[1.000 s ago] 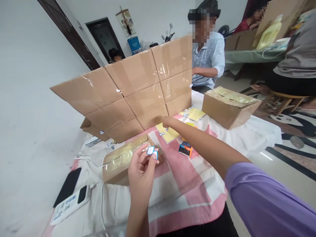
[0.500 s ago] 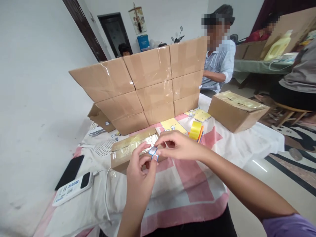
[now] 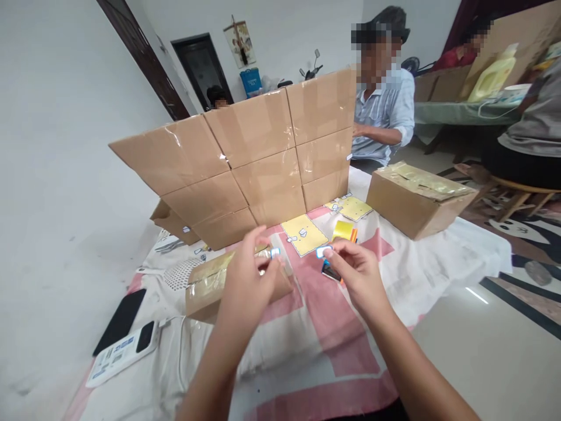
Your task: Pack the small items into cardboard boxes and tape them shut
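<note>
My left hand [image 3: 248, 275] pinches a small white paper piece with a blue edge [image 3: 275, 252] between thumb and fingertips. It hovers over a small cardboard box [image 3: 204, 279] whose top is covered with shiny yellowish tape. To the right, my right hand [image 3: 360, 270] pinches a second small white piece with a blue border [image 3: 323, 252]. Just behind its fingers lies a yellow and orange item [image 3: 344, 230]; a dark item [image 3: 332, 271] with a coloured edge shows below them. A yellow paper sheet [image 3: 310, 241] with small white cutouts on it lies between and beyond my hands.
Taped cardboard boxes form a wall [image 3: 267, 169] across the table. Another box [image 3: 412, 202] stands right, near a second yellow sheet [image 3: 357, 209]. On the left are a black phone [image 3: 119, 321], a white cabled device [image 3: 120, 355] and a perforated white object [image 3: 177, 275]. A person [image 3: 385, 105] sits behind.
My hands have moved apart, the right one going right and the left staying over the small box. The blue-edged pieces, together before, are now separate, one in each hand.
</note>
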`<state>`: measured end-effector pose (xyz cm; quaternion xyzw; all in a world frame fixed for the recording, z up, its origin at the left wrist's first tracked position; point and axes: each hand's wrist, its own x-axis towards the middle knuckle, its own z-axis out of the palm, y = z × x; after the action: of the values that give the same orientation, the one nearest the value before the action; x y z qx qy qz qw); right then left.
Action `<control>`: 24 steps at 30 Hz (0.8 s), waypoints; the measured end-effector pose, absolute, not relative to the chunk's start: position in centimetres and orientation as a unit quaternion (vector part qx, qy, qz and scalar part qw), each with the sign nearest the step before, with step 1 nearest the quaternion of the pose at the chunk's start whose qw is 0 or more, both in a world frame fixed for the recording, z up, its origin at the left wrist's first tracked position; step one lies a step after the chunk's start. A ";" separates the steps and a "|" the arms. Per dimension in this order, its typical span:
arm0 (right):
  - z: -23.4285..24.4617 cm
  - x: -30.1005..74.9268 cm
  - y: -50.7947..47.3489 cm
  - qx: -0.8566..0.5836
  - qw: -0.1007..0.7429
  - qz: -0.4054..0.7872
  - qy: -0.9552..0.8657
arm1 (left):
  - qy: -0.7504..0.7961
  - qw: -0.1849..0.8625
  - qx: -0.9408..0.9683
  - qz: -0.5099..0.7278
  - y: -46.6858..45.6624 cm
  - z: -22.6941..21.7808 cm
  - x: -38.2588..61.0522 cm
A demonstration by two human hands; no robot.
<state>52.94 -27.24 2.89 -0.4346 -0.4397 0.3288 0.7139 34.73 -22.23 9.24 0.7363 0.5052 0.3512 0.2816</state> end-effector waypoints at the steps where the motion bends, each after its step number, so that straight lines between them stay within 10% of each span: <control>1: 1.5 53.0 -27.3 -0.439 0.727 0.324 -0.416 | 0.505 0.268 0.753 0.327 -20.6 10.4 35.9; 12: -7.7 50.9 -26.4 -0.477 0.668 0.262 -0.508 | 0.482 0.207 0.820 -0.230 -3.7 8.5 52.0; 24: -8.0 50.8 -26.1 -0.476 0.679 0.273 -0.488 | 0.411 0.028 0.859 -0.303 -3.1 2.6 54.9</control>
<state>50.83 -26.10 -7.99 -0.4760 -0.4882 0.2725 0.6789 54.95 -3.06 2.63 0.8591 0.4114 -0.3030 0.0285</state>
